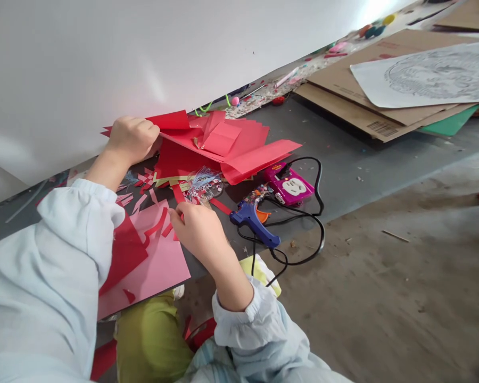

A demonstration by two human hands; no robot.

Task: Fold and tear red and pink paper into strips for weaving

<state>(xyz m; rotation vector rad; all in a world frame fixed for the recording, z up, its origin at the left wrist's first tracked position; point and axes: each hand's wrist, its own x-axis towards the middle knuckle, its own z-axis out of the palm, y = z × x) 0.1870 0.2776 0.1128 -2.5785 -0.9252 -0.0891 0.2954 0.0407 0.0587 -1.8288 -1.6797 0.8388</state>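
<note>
My left hand (132, 139) is closed on the left edge of a pile of red paper (247, 135), whose sheets are folded and tilted up from the table. Closer to me, my right hand (199, 231) has its fingertips pinched together at the end of a curved red paper strip (156, 226). Under that strip lies a pink paper sheet (170, 266), partly covered by a darker red sheet (125, 252). Beyond my right hand are silvery-blue tassel threads (203, 181) and scattered paper scraps (143, 181).
Right of my hands lie a blue glue gun (255, 221), its black cord (321, 234) and a magenta power socket (291, 183). Cardboard sheets (335, 109) with a printed drawing (431, 74) rest farther right. A white panel (123, 58) stands behind the table (343, 170).
</note>
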